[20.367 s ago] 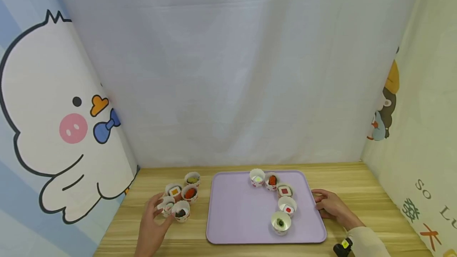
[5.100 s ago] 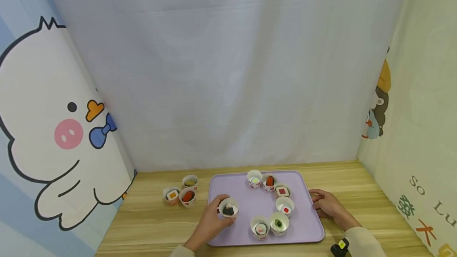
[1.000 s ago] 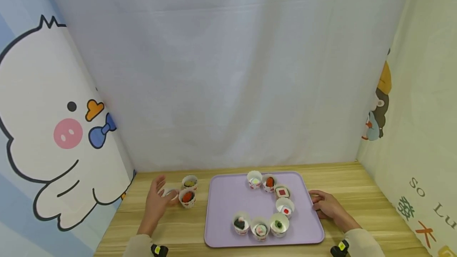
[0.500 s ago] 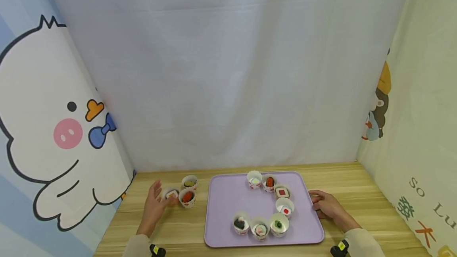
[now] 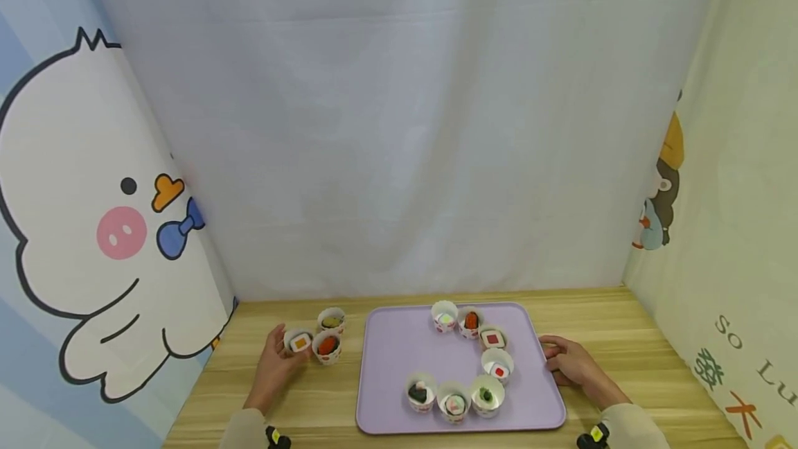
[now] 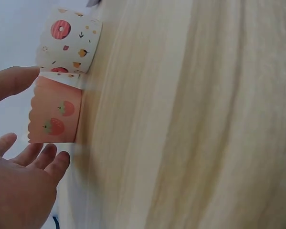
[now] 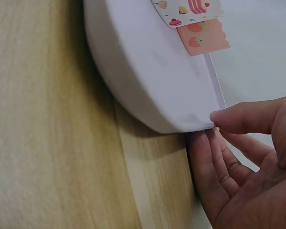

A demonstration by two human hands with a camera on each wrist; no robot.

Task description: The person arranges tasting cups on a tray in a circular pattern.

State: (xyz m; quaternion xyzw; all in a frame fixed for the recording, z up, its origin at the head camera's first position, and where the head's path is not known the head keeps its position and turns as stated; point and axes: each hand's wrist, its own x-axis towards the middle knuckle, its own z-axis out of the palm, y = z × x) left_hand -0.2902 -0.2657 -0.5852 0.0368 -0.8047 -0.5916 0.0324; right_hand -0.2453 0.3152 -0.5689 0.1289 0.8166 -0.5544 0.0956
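My left hand [image 5: 274,368] is at the salmon-pink paper baking cup with strawberry prints [image 6: 57,112], which stands on the table. In the left wrist view the thumb lies along one side of its rim and the fingertips [image 6: 49,151] are right at the other side. Inside the cup is a white sushi-like piece with an orange square [image 5: 300,343]. Beside it stand a cup with a red-topped piece [image 5: 327,347] and a cup with a yellow-green topped piece [image 5: 331,321]. My right hand [image 5: 573,366] pinches the lilac tray [image 5: 399,359] at its right edge, thumb on the rim, fingers underneath.
Several paper cups with sushi-like pieces curve along the tray's right and front sides, among them a dark-topped one [image 5: 420,392], a pale pink one [image 5: 454,404] and a green-topped one [image 5: 488,395]. A grey-white curtain [image 5: 424,158] hangs behind the wooden table [image 5: 324,404].
The pale pink and dark-topped cups went from the left group to the tray front earlier. Over the last second my left hand came down around the salmon-pink cup; my right hand stayed put.
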